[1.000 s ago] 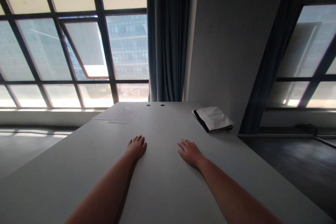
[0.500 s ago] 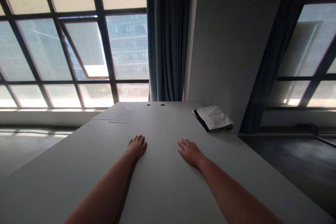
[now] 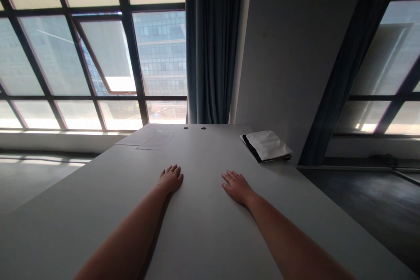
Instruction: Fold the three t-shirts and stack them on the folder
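My left hand (image 3: pixel 171 178) lies palm down on the white table (image 3: pixel 200 218), open, with its fingers stretched forward. Across from it, my right hand (image 3: pixel 236 186) rests flat on the same surface, open, fingers a little spread. Neither hand holds anything. Beyond my right hand sits a folded white cloth or bag (image 3: pixel 267 145) with a black layer under it; its exact kind I cannot tell. Sheets of paper (image 3: pixel 155 140) lie flat farther off, past my left hand.
Two small dark round spots (image 3: pixel 204 128) mark the table's far end. Behind it hang a blue curtain (image 3: pixel 210 43) and a grey pillar (image 3: pixel 292 52). A tilted-open window pane (image 3: pixel 106 52) is at the left. Floor (image 3: pixel 357 201) shows beyond the table's right edge.
The view has shifted slightly, so the windows and the table sit a little higher in the picture. Both hands stay flat in the same places on the table.
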Tool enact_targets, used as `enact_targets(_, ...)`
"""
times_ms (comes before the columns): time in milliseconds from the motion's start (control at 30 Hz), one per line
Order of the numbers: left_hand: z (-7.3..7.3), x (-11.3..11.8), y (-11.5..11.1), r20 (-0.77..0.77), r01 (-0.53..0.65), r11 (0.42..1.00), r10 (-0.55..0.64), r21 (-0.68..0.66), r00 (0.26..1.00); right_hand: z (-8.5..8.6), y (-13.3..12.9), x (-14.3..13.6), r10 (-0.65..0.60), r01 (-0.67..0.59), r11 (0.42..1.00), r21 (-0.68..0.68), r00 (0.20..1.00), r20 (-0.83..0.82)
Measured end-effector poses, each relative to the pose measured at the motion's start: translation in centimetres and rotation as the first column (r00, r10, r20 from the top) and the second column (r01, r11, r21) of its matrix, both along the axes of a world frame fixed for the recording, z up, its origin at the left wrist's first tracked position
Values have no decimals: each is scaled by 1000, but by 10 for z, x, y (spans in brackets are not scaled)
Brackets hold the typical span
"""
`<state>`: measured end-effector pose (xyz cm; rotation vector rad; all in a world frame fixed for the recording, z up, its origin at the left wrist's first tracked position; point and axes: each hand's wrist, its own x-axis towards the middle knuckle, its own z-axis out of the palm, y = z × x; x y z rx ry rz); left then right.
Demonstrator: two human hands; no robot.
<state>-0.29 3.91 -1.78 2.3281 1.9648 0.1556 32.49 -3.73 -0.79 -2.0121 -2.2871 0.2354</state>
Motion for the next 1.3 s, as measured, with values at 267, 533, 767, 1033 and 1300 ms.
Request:
enact_targets(267,-1,0,2,-2,2,1000,-2,-2,1000,-2,2,1,-2,2,1000,13,1000,0)
enact_targets(533,2,0,-1,0,8,1000,-8,-12,1000,2,-1,-1,-12,12,1000,-11,1000,8)
enact_targets(767,1,0,0,-5,0,1000,0,-26,1000,0,0,0,-12,12,1000,-3,1000,4)
enact_targets(1033,4,2,-2,-8,-1,1000,0,-28,1000,-3,1,1,-9,9,1000,8,1000,4)
enact_targets(1300,6,2,-4,-19,1,1000,-1,-29,1000,-3,3,2,-2,2,1000,-11,1000,-9)
